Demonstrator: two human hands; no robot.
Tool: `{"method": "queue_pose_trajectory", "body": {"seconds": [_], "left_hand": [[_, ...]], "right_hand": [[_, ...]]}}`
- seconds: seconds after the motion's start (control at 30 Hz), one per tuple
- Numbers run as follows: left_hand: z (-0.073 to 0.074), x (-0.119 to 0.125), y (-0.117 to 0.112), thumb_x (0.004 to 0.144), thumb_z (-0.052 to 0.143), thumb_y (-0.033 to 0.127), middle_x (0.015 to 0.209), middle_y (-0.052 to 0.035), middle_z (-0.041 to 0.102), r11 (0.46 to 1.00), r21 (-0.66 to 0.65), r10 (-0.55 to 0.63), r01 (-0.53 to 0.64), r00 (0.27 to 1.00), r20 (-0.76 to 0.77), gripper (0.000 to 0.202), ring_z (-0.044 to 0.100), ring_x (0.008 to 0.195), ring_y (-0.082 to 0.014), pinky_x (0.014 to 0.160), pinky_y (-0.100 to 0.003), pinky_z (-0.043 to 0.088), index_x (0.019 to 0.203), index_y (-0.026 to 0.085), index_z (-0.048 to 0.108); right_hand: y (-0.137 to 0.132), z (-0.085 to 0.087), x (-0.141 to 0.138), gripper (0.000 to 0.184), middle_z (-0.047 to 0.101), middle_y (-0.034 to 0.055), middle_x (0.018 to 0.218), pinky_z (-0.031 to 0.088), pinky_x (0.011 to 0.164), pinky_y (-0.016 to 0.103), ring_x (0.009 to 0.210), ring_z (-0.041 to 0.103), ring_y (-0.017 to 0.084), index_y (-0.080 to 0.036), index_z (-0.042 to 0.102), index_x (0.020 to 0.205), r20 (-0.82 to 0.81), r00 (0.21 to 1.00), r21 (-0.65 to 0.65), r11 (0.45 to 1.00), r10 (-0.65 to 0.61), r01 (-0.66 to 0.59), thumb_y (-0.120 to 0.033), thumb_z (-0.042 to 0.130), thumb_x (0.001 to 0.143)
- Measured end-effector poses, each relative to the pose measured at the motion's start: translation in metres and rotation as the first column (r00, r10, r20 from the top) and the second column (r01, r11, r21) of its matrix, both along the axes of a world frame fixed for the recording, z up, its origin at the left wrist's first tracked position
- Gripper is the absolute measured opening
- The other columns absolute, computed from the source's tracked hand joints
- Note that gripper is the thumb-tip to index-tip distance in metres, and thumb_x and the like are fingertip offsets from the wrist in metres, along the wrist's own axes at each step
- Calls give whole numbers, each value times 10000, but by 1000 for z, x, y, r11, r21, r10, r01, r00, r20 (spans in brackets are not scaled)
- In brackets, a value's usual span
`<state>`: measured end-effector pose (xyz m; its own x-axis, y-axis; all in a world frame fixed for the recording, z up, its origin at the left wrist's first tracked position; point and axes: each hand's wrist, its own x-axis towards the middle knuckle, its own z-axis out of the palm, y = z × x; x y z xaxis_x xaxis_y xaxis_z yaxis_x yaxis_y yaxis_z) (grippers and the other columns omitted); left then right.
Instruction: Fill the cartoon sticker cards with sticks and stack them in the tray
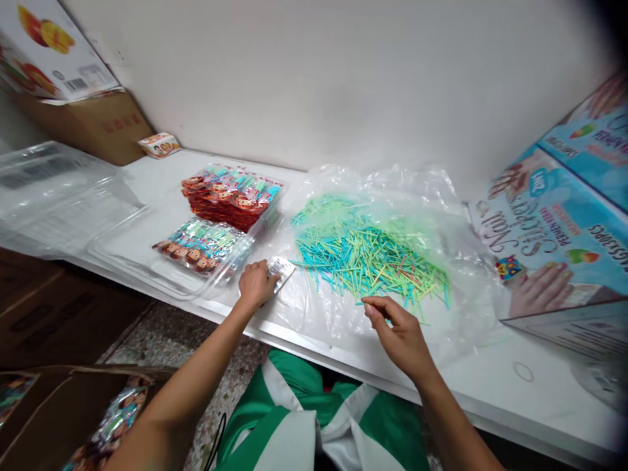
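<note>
My left hand is closed at the table's front edge, its fingers on a small white printed packet. Right of it, my right hand is pinched just in front of a heap of thin green, blue and yellow sticks; whatever lies between its fingertips is too small to make out. The sticks are spread on a clear plastic bag that partly covers them. Beyond my left hand, a clear plastic tray bears a tall stack of red printed packets and a lower row of silvery packets.
Blue nail-sticker boxes stand at the right. Clear plastic containers and a brown carton are at the left, with a small box by the wall. Below left is an open carton with shiny packets.
</note>
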<state>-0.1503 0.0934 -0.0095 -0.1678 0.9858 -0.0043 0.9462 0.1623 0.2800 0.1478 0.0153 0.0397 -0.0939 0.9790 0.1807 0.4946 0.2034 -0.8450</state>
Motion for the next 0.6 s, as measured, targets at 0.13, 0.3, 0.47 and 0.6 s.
{"method": "queue_pose_trajectory", "body": {"seconds": [0.13, 0.3, 0.47, 0.6], "left_hand": [[-7, -10, 19, 696, 593, 435, 948, -113, 637, 991, -59, 123, -116, 984, 132, 386, 578, 878, -258, 651, -292, 385, 975, 171, 556], [-11, -17, 19, 730, 542, 352, 726, -30, 615, 984, 51, 156, -171, 963, 222, 174, 569, 673, -180, 598, -256, 360, 783, 187, 530], [4, -16, 13, 739, 530, 320, 733, -32, 614, 976, 157, 111, -148, 969, 219, 136, 576, 726, -189, 651, -272, 383, 716, 187, 511], [26, 18, -8, 739, 563, 390, 663, -3, 593, 970, 182, 34, -161, 832, 554, 215, 577, 652, -174, 603, -274, 419, 737, 187, 492]], "right_hand": [[-4, 0, 5, 218, 625, 37, 868, 479, 645, 271, 690, 567, 135, -212, 620, 979, -3, 1000, 16, 1000, -22, 22, -338, 493, 855], [-4, -7, 10, 243, 629, 41, 870, 477, 640, 271, 680, 563, 135, -207, 616, 1002, -9, 999, -4, 999, -43, 43, -352, 491, 853], [-3, -7, 11, 219, 621, 34, 859, 460, 676, 275, 712, 563, 141, -209, 616, 980, 2, 1000, -5, 1000, -29, 29, -339, 495, 853], [-2, -12, -2, 273, 620, 44, 897, 464, 714, 286, 773, 575, 151, -203, 593, 1035, -63, 996, -108, 993, -56, 49, -371, 514, 835]]}}
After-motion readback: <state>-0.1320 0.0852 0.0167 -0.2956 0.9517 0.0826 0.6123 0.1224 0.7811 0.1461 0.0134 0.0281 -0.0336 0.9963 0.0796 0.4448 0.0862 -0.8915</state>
